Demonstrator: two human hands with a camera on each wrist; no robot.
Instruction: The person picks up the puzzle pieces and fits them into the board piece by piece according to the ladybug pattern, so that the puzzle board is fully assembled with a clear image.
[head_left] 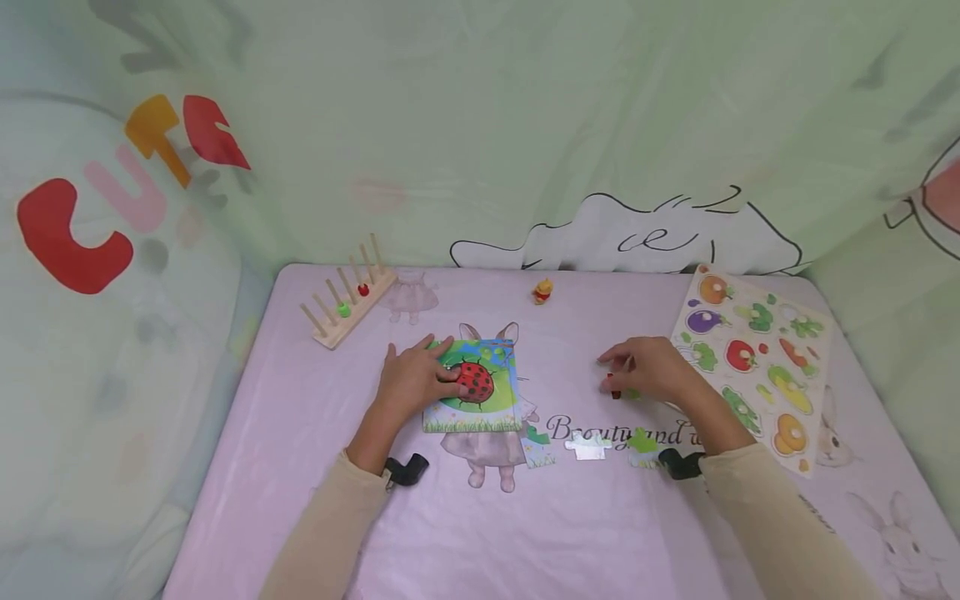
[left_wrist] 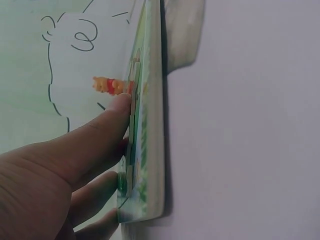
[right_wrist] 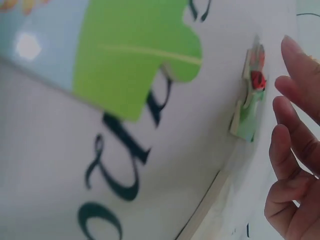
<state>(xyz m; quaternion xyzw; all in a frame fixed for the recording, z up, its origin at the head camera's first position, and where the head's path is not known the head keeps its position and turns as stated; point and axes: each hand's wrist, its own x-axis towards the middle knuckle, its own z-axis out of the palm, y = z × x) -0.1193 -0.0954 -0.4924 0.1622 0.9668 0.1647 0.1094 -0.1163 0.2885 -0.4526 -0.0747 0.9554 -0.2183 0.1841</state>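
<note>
In the left wrist view we see the puzzle board [left_wrist: 156, 150] almost edge-on beside the left hand [left_wrist: 60, 170], whose parted fingers press its face; thin and flat, it seems light and stiff to us, best held by its edges, since the inlaid pieces could slip out. In the right wrist view the right hand [right_wrist: 300, 145] has loosely bent fingers pinching nothing, a gap away from a red-and-green piece [right_wrist: 246, 120]; that and the nearer green-and-blue piece [right_wrist: 135, 55] should be light, rigid and slightly slick, best pinched across opposite edges, sparing the narrow tabs. In the head view the puzzle board lies on the table [head_left: 480, 542], left of centre, with the red-and-green piece just under the right fingertips. We count four loose pieces, three of them in a row; one knobbed board [head_left: 727, 380], one figurine [head_left: 542, 292], and one peg rack [head_left: 356, 311] with two beads [head_left: 343, 309].
</note>
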